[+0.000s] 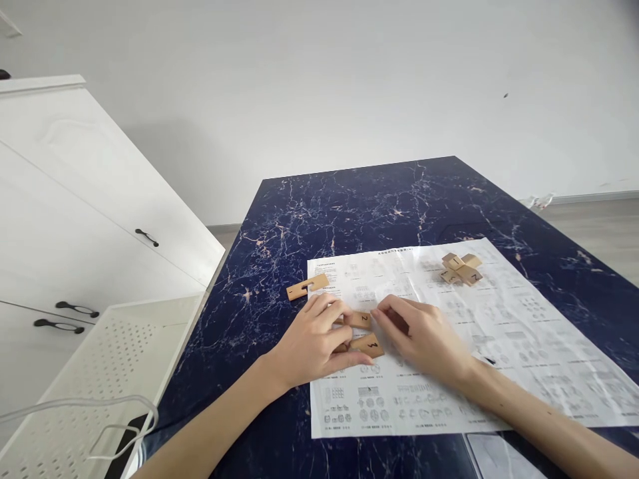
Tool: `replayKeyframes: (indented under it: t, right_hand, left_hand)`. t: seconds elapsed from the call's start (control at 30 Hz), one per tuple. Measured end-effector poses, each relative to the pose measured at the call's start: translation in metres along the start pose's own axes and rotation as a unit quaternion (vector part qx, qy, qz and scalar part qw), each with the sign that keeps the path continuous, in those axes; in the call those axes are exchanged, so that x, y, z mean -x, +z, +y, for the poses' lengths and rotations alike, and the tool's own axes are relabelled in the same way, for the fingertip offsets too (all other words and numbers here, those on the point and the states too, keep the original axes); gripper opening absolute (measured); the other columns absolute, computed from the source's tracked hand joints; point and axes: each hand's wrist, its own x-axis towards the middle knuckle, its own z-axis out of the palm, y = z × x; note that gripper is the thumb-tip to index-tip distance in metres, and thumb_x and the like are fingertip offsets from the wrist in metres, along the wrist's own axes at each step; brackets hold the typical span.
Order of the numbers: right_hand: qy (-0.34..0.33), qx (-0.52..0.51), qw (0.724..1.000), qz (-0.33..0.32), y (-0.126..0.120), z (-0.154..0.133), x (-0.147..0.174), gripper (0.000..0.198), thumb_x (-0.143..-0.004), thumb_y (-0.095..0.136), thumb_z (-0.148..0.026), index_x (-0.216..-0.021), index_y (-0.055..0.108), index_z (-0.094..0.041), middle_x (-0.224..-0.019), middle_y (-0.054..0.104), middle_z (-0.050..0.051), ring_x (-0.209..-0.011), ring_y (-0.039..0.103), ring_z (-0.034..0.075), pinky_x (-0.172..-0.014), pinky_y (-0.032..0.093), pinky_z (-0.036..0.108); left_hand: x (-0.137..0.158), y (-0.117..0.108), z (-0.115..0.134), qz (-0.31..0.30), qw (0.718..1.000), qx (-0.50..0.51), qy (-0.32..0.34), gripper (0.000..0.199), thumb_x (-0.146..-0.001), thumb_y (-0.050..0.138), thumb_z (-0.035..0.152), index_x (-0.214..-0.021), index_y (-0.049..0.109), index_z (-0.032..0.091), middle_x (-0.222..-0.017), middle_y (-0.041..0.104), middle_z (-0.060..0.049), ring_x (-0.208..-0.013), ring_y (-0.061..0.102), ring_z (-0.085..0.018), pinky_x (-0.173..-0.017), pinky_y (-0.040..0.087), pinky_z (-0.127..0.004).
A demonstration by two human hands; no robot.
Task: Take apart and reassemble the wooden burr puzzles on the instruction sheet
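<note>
My left hand (319, 336) curls over two wooden puzzle pieces on the printed sheet (414, 406). Its fingers cover the left part of the piece marked 2 (362, 320), and its thumb lies along the near side of the piece marked 3 (370, 345). From the other side, my right hand (424, 332) has its fingertips bent together at the right end of piece 2. A notched wooden piece marked 1 (319, 282) lies just beyond my left fingers, across the sheet's left edge. The covered ends of pieces 2 and 3 are hidden.
An assembled wooden cross-shaped puzzle (460, 269) with numbered ends sits on the sheet's far right. The dark blue marbled table (349, 213) reaches toward a white wall. A flat, glossy object (502, 458) lies at the near edge. White cabinets (100, 193) and a cable (124, 400) are left.
</note>
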Motion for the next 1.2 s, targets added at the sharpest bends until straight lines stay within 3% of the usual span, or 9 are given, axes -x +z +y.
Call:
replayKeyframes:
  t: [0.23, 0.53, 0.9, 1.2]
  right_hand:
    - [0.02, -0.02, 1.0, -0.001, -0.0036, -0.0023, -0.0036, 0.029, -0.107, 0.05, -0.035, -0.082, 0.057, -0.023, -0.061, 0.063, -0.001, -0.049, 0.053, 0.014, -0.05, 0.039, 0.028]
    - [0.008, -0.015, 1.0, -0.016, -0.0048, -0.0045, -0.0033, 0.031, -0.106, 0.048, -0.036, -0.079, 0.056, -0.023, -0.061, 0.062, 0.0, -0.049, 0.051, 0.014, -0.05, 0.037, 0.028]
    - [0.03, -0.024, 0.999, -0.029, -0.0032, -0.0013, -0.0021, 0.029, -0.105, 0.047, -0.036, -0.082, 0.06, -0.023, -0.065, 0.066, 0.001, -0.053, 0.055, 0.015, -0.053, 0.04, 0.03]
    - [0.026, -0.032, 0.999, -0.014, -0.0016, 0.0012, -0.0031, 0.029, -0.105, 0.048, -0.035, -0.083, 0.062, -0.023, -0.068, 0.069, 0.002, -0.055, 0.059, 0.016, -0.055, 0.042, 0.03]
  left_hand:
    - [-0.0018, -0.0034, 0.0003, -0.011, 1.0, 0.02, 0.005, 0.051, -0.084, 0.08, 0.064, -0.071, 0.065, 0.016, -0.1, 0.067, -0.009, -0.095, 0.055, -0.025, -0.091, 0.048, -0.041]
    - [0.0021, -0.0007, -0.0035, -0.02, 0.999, 0.029, -0.001, 0.045, -0.087, 0.079, 0.059, -0.079, 0.066, 0.018, -0.103, 0.066, -0.011, -0.101, 0.058, -0.027, -0.095, 0.049, -0.042]
    - [-0.0015, -0.0031, -0.0038, -0.066, 0.995, 0.066, -0.026, 0.058, -0.09, 0.076, 0.061, -0.13, 0.062, 0.021, -0.138, 0.065, -0.013, -0.13, 0.059, -0.031, -0.115, 0.045, -0.046]
    - [-0.001, 0.0006, 0.002, -0.079, 0.994, 0.054, 0.056, 0.049, -0.095, 0.073, 0.055, -0.131, 0.07, 0.023, -0.146, 0.064, -0.014, -0.143, 0.052, -0.033, -0.12, 0.045, -0.049]
